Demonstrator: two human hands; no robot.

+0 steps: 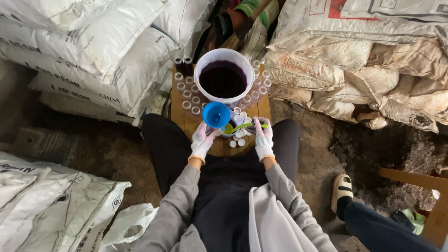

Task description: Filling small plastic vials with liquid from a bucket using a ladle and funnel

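Note:
I sit with a small wooden stool (219,147) between my knees. On it stands a white bucket (201,70) of dark purple liquid, ringed by several small clear bottles (188,95) with dark fill. My left hand (203,139), gloved in white, steadies a blue funnel (216,115) over a bottle hidden beneath it. My right hand (262,136), also gloved, grips a green ladle (238,127) whose bowl sits just right of the funnel. Small white caps (237,140) lie on the stool between my hands.
Stacked white sacks (88,51) rise at the left and dirty tan sacks (373,60) at the right. More sacks (46,210) lie at lower left. Another person's foot in a cream sandal (343,189) rests on the dirt floor at right.

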